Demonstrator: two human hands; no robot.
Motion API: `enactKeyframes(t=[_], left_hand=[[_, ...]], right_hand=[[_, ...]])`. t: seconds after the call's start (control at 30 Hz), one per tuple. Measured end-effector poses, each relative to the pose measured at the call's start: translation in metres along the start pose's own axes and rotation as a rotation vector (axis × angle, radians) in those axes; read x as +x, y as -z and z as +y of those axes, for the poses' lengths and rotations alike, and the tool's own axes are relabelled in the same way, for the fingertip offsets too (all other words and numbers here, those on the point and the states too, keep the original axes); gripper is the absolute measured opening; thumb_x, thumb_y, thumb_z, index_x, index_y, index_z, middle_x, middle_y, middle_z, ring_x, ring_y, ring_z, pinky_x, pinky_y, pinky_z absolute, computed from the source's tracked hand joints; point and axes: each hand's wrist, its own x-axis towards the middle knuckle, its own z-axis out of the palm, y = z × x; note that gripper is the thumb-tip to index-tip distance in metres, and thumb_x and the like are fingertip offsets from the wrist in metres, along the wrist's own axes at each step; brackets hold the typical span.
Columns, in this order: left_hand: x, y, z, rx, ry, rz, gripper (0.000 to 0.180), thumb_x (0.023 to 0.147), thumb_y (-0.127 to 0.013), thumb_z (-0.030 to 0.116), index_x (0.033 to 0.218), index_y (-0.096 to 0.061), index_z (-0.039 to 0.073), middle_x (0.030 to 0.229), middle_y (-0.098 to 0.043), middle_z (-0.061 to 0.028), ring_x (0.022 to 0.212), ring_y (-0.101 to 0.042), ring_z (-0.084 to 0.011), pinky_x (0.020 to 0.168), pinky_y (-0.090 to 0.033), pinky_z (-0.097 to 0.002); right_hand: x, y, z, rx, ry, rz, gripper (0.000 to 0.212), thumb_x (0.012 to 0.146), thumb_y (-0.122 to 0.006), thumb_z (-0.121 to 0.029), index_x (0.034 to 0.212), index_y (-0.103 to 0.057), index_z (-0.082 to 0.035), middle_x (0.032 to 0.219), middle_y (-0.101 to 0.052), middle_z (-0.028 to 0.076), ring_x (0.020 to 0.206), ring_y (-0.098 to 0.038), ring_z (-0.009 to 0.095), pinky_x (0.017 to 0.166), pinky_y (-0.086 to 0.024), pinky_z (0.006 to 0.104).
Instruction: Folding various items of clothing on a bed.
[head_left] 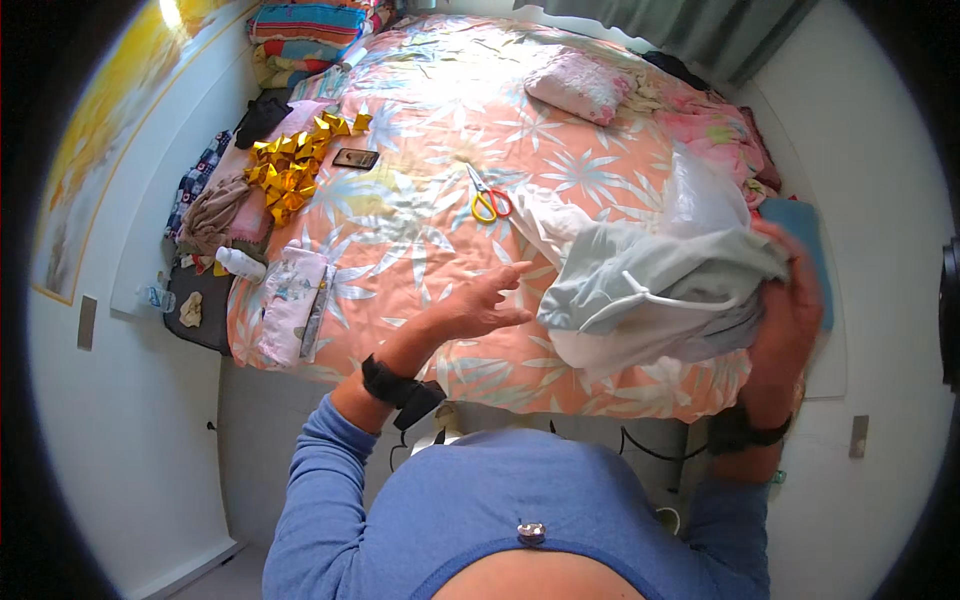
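Hands at the near edge of a bed, pale garment gathered up.

Right hand point(785, 300) is seen closed around a bunched grey-white garment point(650, 285), lifted just off the floral bedspread point(420, 230) at its near right corner; a clear plastic bag point(705, 195) is caught up with it. Left hand point(480, 300) is held spread and empty, fingers extended toward the cloth, not yet touching. Loose folds and a trailing strap could slip from the one-handed grip, judging by how much hangs unsupported. Farther up, orange-handled scissors point(490, 203) lie open near the cloth; a dragged hem might snag them. Beyond, gold ribbon point(290, 165), a dark phone point(356, 158) and a pink pillow point(580, 85) are noted.
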Motion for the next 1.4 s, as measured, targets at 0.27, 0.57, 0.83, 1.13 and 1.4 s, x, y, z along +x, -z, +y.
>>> enactKeyframes(t=[0.27, 0.57, 0.83, 1.13, 1.4], left_hand=[[0.052, -0.047, 0.055, 0.317, -0.353, 0.185, 0.084, 0.078, -0.076, 0.02, 0.146, -0.029, 0.005, 0.142, -0.037, -0.0235, 0.134, -0.035, -0.0347, 0.113, -0.028, -0.0397], [0.04, 0.06, 0.071, -0.959, -0.29, 0.282, 0.022, 0.094, -0.05, 0.003, 0.111, -0.065, -0.001, 0.104, -0.068, -0.0096, 0.093, -0.065, -0.0167, 0.085, -0.054, -0.0317], [-0.029, 0.144, 0.116, 0.445, -0.679, 0.749, 0.028, 0.099, -0.046, 0.017, 0.118, -0.059, 0.0, 0.11, -0.065, -0.0108, 0.1, -0.063, -0.0186, 0.086, -0.052, -0.0307], [-0.046, 0.155, 0.123, -0.839, -0.273, 0.591, 0.024, 0.094, -0.055, 0.013, 0.114, -0.062, 0.002, 0.1, -0.068, -0.0081, 0.087, -0.066, -0.0156, 0.078, -0.054, -0.0298], [-0.069, 0.168, 0.104, -0.657, -0.277, 0.642, 0.009, 0.094, -0.061, 0.015, 0.092, -0.064, 0.007, 0.083, -0.064, 0.0018, 0.072, -0.058, -0.0064, 0.066, -0.045, -0.0202]], right_hand=[[0.063, 0.038, -0.089, -0.048, 0.187, 0.196, 0.031, 0.098, -0.052, -0.015, 0.126, -0.059, -0.004, 0.11, -0.066, 0.009, 0.1, -0.063, 0.016, 0.093, -0.048, 0.031], [0.098, 0.081, -0.078, -0.594, 0.234, 0.2, 0.029, 0.1, -0.051, -0.022, 0.123, -0.063, -0.01, 0.108, -0.068, 0.007, 0.097, -0.062, 0.016, 0.087, -0.048, 0.0301], [0.109, 0.101, -0.004, -0.286, 0.038, -0.022, 0.02, 0.098, -0.053, -0.016, 0.107, -0.063, -0.001, 0.087, -0.062, 0.002, 0.082, -0.052, 0.009, 0.077, -0.045, 0.0257], [0.111, 0.089, -0.006, -0.135, 0.04, -0.138, 0.022, 0.099, -0.051, -0.019, 0.093, -0.059, 0.0, 0.078, -0.051, -0.003, 0.075, -0.044, 0.006, 0.069, -0.041, 0.0239], [0.111, 0.078, 0.011, 0.182, -0.087, -0.186, 0.022, 0.101, -0.049, -0.019, 0.102, -0.062, -0.001, 0.087, -0.06, -0.002, 0.08, -0.053, 0.005, 0.075, -0.045, 0.0227]])
